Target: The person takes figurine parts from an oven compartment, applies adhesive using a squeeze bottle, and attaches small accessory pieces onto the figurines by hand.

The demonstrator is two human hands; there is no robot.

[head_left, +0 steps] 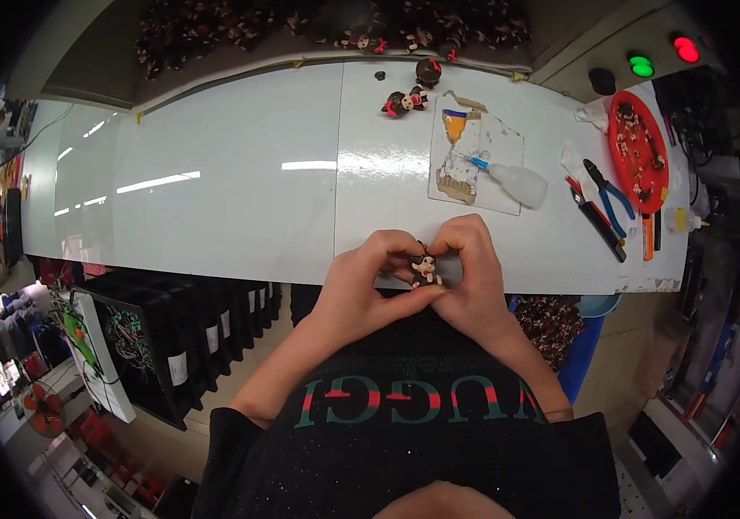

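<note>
The small figure (424, 270) sits between the two hands at the near edge of the table (240, 216), pale face up, framed by bent index fingers above and thumbs below. The left hand (357, 277) and the right hand (476, 281) seem to pinch it from both sides; how the fingers behind it press is hidden. It looks light and stiff, likely moulded plastic, smooth enough to slip if squeezed off-centre. The body should bear a firm grip; the ears and other thin bits, probably the weak points, want only a light touch, so fingertips belong on the trunk. Beyond the right fingers, a squeeze bottle (519, 184) lies on a smeared board (501, 143). Straight out past the fingertips lies another figure (403, 103). Farther to their right are pliers (610, 197), then a red tray (647, 204).
</note>
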